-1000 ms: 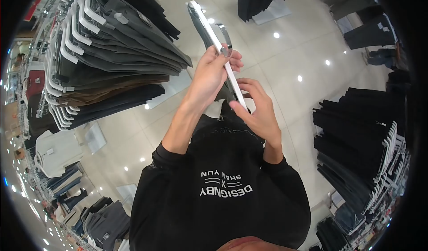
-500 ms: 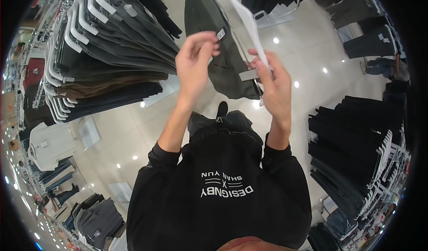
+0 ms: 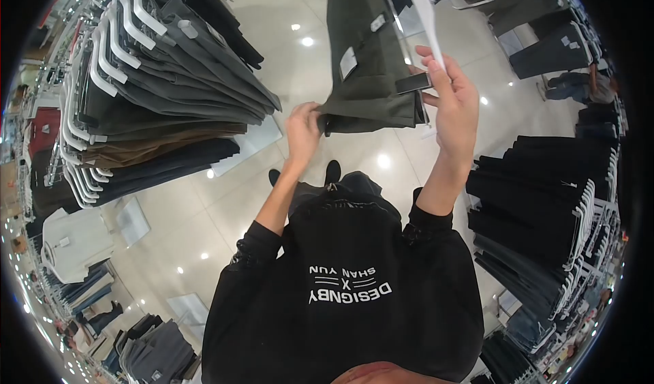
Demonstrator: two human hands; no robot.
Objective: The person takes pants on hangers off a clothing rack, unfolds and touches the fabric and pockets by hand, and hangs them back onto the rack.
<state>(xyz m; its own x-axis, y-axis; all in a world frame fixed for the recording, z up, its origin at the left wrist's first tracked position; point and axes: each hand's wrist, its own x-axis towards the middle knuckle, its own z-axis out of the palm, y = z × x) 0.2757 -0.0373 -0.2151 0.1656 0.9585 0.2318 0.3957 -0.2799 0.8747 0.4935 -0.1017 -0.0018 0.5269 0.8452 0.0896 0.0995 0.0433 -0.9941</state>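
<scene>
Dark olive trousers (image 3: 368, 50) hang from a white hanger (image 3: 424, 9) in front of me, at the top of the head view. My right hand (image 3: 455, 108) is closed around the hanger, close to its grey clip (image 3: 414, 83) on the waistband. My left hand (image 3: 304, 132) pinches the near left edge of the trousers, pulling the cloth out sideways; its fingertips are partly hidden by the fabric. A white tag (image 3: 348, 62) and a smaller label (image 3: 377, 23) show on the cloth. The hanger's metal hook (image 3: 480, 2) points away to the right.
On the left, a rack of dark trousers (image 3: 197, 64) hangs on white hangers. More black trousers (image 3: 521, 200) hang at right. A white sweater (image 3: 78, 244) is displayed at lower left. Another person (image 3: 586, 86) is at the far right. Below me lies shiny tiled floor (image 3: 231, 213).
My left hand has moved down from the label area and now grips the trousers' edge. The trousers and hanger, with my right hand, have shifted right and turned, showing a white tag.
</scene>
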